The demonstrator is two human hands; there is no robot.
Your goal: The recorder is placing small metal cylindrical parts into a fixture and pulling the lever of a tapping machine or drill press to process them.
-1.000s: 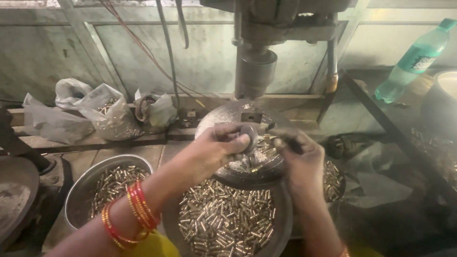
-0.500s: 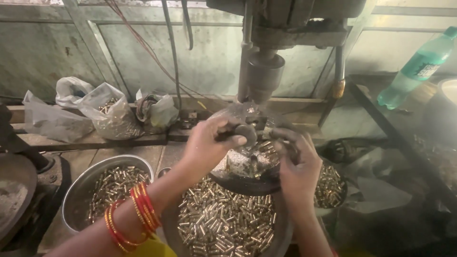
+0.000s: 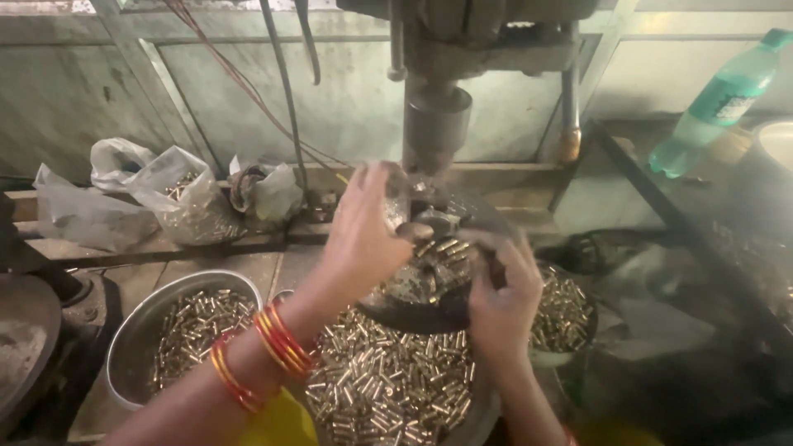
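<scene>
Hundreds of small brass tubular pieces (image 3: 388, 388) lie in the round steel pan below; more are heaped on the dark round machine plate (image 3: 429, 281) under the press head. Your left hand (image 3: 363, 231) pinches pcs there; right hand (image 3: 500, 297) curled at plate edge, grip unclear. Lots left, by the look.

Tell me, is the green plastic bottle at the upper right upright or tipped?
Tipped: the green plastic bottle leans, its cap pointing up and to the right.

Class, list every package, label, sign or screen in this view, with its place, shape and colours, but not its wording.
Plastic bottle: top right, leaning, green, with a pale label band.
Clear plastic bags: left ledge, crumpled; one holds brass pieces.
Signs, screens: none visible.
</scene>
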